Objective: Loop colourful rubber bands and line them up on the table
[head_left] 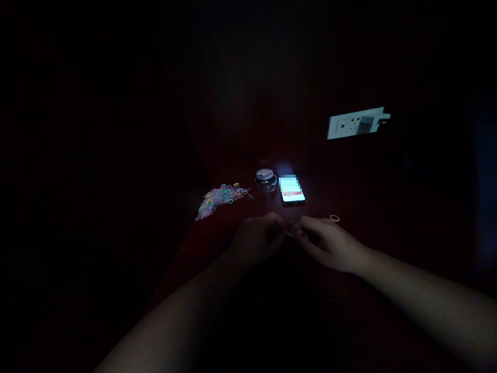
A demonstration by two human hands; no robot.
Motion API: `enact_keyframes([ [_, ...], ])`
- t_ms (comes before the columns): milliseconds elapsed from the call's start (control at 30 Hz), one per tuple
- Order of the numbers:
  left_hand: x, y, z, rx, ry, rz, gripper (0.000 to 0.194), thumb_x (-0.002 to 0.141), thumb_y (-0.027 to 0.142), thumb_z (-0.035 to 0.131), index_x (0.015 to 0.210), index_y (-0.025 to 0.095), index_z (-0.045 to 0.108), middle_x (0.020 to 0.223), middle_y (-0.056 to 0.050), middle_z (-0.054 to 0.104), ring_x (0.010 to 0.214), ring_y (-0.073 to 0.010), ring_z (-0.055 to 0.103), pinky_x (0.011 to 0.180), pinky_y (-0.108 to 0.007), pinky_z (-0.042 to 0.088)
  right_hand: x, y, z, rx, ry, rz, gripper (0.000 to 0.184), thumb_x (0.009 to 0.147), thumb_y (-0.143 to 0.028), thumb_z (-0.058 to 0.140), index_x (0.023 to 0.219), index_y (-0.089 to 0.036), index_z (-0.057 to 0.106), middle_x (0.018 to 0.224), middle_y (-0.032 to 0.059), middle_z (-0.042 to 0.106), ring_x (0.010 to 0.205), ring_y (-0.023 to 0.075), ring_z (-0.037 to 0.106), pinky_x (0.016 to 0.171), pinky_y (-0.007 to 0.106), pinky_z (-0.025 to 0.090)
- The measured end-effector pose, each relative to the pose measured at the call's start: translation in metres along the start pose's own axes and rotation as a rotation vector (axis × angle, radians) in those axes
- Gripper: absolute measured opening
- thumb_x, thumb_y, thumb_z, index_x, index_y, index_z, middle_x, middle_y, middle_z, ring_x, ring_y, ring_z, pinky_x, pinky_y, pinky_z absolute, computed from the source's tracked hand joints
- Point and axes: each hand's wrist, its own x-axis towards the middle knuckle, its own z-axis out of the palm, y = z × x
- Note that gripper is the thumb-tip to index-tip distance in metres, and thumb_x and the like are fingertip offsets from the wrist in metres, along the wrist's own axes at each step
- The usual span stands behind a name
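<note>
The scene is very dark. My left hand (258, 238) and my right hand (324, 241) meet fingertip to fingertip over a dark reddish table (368, 207). Both are pinched closed on something tiny between them that I cannot make out. A heap of small coloured rubber bands (221, 198) lies to the left, beyond my left hand. One loose pinkish band (334, 218) lies just past my right hand.
A lit phone (292, 190) lies flat behind my hands, with a small clear round jar (266, 180) to its left. A white wall socket (355, 123) with a plug in it sits at the upper right. Everything else is in darkness.
</note>
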Motion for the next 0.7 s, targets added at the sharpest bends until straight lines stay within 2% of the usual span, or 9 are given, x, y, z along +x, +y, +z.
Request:
enact_keyframes([
  [133, -0.0002, -0.0007, 0.0000, 0.051, -0.034, 0.016, 0.008, 0.085, 0.026, 0.061, 0.089, 0.019, 0.062, 0.076, 0.001, 0.068, 0.066, -0.0125, 0.063, 0.059, -0.022, 0.046, 0.0005, 0.0023, 0.0012, -0.015, 0.011, -0.023, 0.009, 0.090, -0.019, 0.052, 0.098, -0.020, 0.056, 0.078, 0.0002, 0.062, 0.060, 0.0110, 0.055, 0.054, 0.023, 0.041],
  [300, 0.0000, -0.0001, 0.0002, 0.063, -0.085, 0.049, 0.004, 0.083, 0.022, 0.062, 0.085, 0.018, 0.062, 0.078, 0.001, 0.068, 0.067, -0.0122, 0.062, 0.061, -0.022, 0.045, 0.0018, 0.0031, 0.0015, -0.029, 0.009, -0.090, 0.011, 0.089, -0.014, 0.051, 0.094, -0.019, 0.060, 0.078, 0.0018, 0.062, 0.066, 0.0128, 0.057, 0.060, 0.025, 0.044],
  [567, 0.0004, -0.0030, 0.0027, 0.014, -0.072, 0.089, 0.005, 0.081, 0.021, 0.065, 0.085, 0.019, 0.062, 0.079, 0.002, 0.068, 0.068, -0.0113, 0.062, 0.061, -0.023, 0.045, -0.0004, -0.0005, 0.0011, 0.006, -0.033, -0.034, 0.014, 0.084, -0.010, 0.052, 0.094, -0.018, 0.057, 0.072, -0.0011, 0.060, 0.059, 0.0111, 0.054, 0.053, 0.023, 0.039],
  [700, 0.0013, -0.0018, 0.0023, 0.005, -0.091, 0.088, 0.006, 0.084, 0.025, 0.062, 0.089, 0.021, 0.063, 0.082, 0.001, 0.070, 0.070, -0.0131, 0.064, 0.063, -0.025, 0.048, -0.0009, 0.0002, 0.0015, -0.002, -0.038, -0.001, 0.009, 0.086, -0.014, 0.051, 0.093, -0.019, 0.055, 0.067, -0.0026, 0.058, 0.054, 0.0109, 0.051, 0.050, 0.023, 0.035],
])
